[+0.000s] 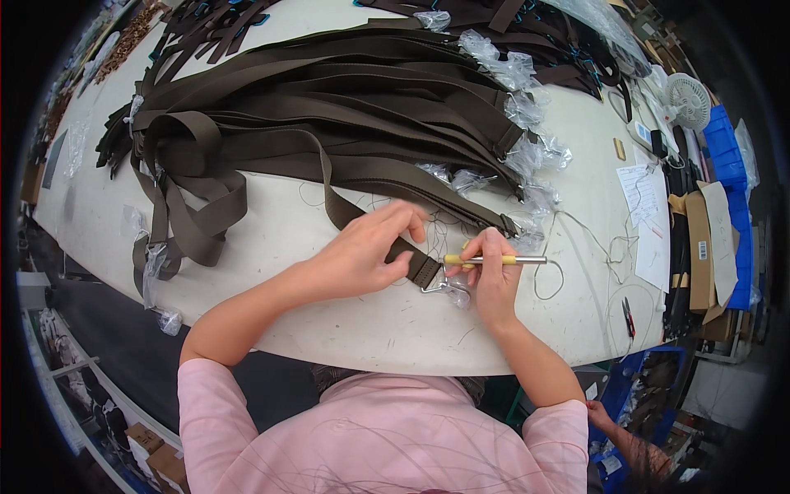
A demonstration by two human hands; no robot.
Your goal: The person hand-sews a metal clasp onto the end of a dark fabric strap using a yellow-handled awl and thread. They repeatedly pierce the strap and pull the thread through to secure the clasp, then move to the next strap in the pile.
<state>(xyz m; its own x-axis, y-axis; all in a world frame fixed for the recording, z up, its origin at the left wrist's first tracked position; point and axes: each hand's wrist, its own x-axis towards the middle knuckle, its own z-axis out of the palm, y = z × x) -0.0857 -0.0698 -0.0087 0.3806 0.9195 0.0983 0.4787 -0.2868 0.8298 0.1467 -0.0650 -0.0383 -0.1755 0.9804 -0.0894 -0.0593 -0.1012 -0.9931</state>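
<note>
My right hand [494,276] is closed around a slim pen-like tool [527,260], part yellow and part silver, held level with its yellow end toward my left hand. What kind of tool it is I cannot tell. Something yellow also shows at the fingertips behind it. My left hand [366,251] hovers over the end of a dark brown webbing strap [425,268], thumb and fingers apart, fingertips slightly blurred. A stitched fold and a metal wire hook [434,288] finish that strap end. Clear plastic wrap [459,295] lies beside the hook, below my right fingers.
A big bundle of brown straps [329,107] with plastic-wrapped ends [527,107] covers the far table. Loose threads [605,247] trail rightward. Small snips [629,317], paper sheets [646,222] and a white fan [688,102] are at the right. Another person's hand [601,414] shows lower right.
</note>
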